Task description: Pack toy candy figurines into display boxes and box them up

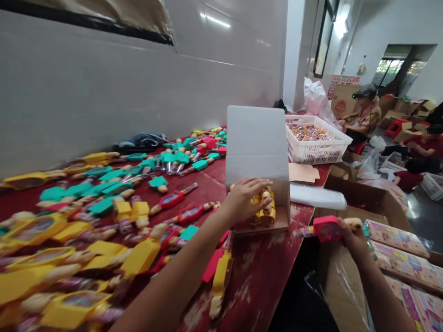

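Note:
An open box [258, 131] with a raised white lid stands on the red table [252, 258]. Several yellow toys [267, 216] with tan heads lie inside it. Over the box's left part reaches my left hand [245, 200], fingers apart, near or touching the toys; nothing is seen held in it. To the right, beyond the table edge, my right hand [355, 237] grips a red toy [327, 228] with a tan figure end and a clear tube pointing left.
Yellow, green and red toys [107, 189] cover the table's left side. A white basket [318, 150] stands behind the box. Packed pink boxes [398, 237] fill the right, beside cardboard cartons [380, 198]. Other people [367, 115] sit at the back right.

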A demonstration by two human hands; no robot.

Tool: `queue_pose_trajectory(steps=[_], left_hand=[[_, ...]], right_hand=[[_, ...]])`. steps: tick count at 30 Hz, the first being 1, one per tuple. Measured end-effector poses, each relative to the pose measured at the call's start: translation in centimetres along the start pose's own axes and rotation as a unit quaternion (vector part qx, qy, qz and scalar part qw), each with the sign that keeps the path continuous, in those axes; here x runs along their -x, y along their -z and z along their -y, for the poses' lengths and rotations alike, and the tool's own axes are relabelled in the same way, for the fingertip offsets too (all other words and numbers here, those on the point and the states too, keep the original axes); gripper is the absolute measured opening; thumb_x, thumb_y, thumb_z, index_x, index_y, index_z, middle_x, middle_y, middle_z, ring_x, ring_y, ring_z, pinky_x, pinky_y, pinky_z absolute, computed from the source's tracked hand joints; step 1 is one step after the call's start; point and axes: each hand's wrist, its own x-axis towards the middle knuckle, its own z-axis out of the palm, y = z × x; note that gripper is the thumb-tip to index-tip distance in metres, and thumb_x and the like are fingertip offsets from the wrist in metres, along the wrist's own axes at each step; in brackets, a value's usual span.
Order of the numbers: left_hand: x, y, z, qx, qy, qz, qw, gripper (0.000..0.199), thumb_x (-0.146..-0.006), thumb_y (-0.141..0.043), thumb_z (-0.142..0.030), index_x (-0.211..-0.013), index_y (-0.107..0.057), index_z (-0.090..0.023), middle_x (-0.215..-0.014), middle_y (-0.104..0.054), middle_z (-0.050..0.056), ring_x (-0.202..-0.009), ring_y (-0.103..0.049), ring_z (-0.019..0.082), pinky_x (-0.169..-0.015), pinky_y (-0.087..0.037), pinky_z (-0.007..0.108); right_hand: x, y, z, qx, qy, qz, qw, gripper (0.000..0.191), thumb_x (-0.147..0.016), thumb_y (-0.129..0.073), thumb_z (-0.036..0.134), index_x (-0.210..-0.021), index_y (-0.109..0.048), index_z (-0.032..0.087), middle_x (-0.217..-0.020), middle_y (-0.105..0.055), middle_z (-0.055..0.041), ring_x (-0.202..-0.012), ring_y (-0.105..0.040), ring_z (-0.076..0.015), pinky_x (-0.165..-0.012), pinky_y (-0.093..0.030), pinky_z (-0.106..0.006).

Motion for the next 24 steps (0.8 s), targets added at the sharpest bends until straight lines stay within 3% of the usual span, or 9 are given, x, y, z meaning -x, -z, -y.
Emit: queue_pose_trajectory(steps=[1,4,8,14,17,21,24], left_hand=[[-0.9,-0.4,0.7,-0.026,0.008,0.065,0.997,0.042,-0.088,-0.047,-0.044,-0.125,-0.052,-0.025,-0.133,-0.052,0.005,-0.125,-0.043,0.024,-0.105,-0.034,0.045],[-2.1,-2.2,2.0,-0.057,0.020,0.131,0.990,0.034,-0.090,-0.042,-0.041,-0.120,-0.055,-0.031,-0.142,-0.040,-0.001,-0.134,-0.031,0.028,-0.108,-0.026,0.053],[-1.5,-3.5,2.0,-0.078,0.024,0.116,0.990,0.031,-0.091,-0.040,-0.038,-0.113,-0.060,-0.029,-0.142,-0.041,-0.001,-0.135,-0.028,0.027,-0.109,-0.024,0.053],[-1.2,-3.5,1.8,-0.077,0.015,0.099,0.992,0.035,-0.092,-0.037,-0.036,-0.120,-0.056,-0.028,-0.141,-0.042,0.001,-0.134,-0.030,0.026,-0.109,-0.024,0.050],[-1.5,-3.7,1.8,-0.066,0.011,0.080,0.995,0.034,-0.092,-0.037,-0.036,-0.119,-0.057,-0.027,-0.141,-0.042,0.002,-0.134,-0.031,0.027,-0.108,-0.024,0.052],[-0.4,-3.6,0.9,-0.065,0.024,0.028,0.997,0.035,-0.091,-0.039,-0.037,-0.121,-0.054,-0.027,-0.138,-0.046,0.001,-0.131,-0.035,0.027,-0.109,-0.023,0.052],[2.6,-3.7,-0.4,-0.068,0.023,-0.082,0.994,0.042,-0.089,-0.042,-0.041,-0.127,-0.047,-0.027,-0.139,-0.045,0.002,-0.131,-0.033,0.025,-0.112,-0.020,0.049]], right_hand=[[-1.1,-0.4,0.8,0.012,0.021,0.013,1.000,0.049,-0.074,-0.060,0.056,-0.049,-0.038,0.021,-0.048,-0.034,0.0046,-0.047,-0.035,-0.0100,-0.048,-0.034,-0.024],[-4.0,-2.6,3.3,0.053,0.077,0.100,0.991,0.052,-0.077,-0.056,0.057,-0.048,-0.036,0.019,-0.048,-0.032,0.0045,-0.048,-0.033,-0.0091,-0.049,-0.029,-0.023],[-6.3,-6.5,6.2,0.138,0.139,0.227,0.954,0.053,-0.082,-0.045,0.058,-0.048,-0.039,0.018,-0.048,-0.036,0.0031,-0.048,-0.036,-0.0092,-0.050,-0.024,-0.024],[-7.4,-10.3,6.7,0.309,0.224,0.292,0.877,0.049,-0.080,-0.054,0.056,-0.051,-0.050,0.017,-0.052,-0.048,0.0004,-0.049,-0.034,-0.0094,-0.051,-0.020,-0.025],[-7.7,-10.7,6.1,0.323,0.221,0.345,0.853,0.043,-0.078,-0.058,0.055,-0.056,-0.056,0.018,-0.059,-0.055,-0.0017,-0.052,-0.040,-0.0106,-0.052,-0.024,-0.024],[-6.9,-9.5,6.8,0.318,0.201,0.375,0.847,0.045,-0.078,-0.055,0.057,-0.056,-0.055,0.018,-0.056,-0.054,-0.0018,-0.049,-0.038,-0.0108,-0.050,-0.024,-0.025],[-5.4,-7.8,7.0,0.274,0.186,0.366,0.870,0.051,-0.079,-0.051,0.060,-0.050,-0.048,0.019,-0.049,-0.047,0.0001,-0.047,-0.035,-0.0109,-0.049,-0.024,-0.025]])
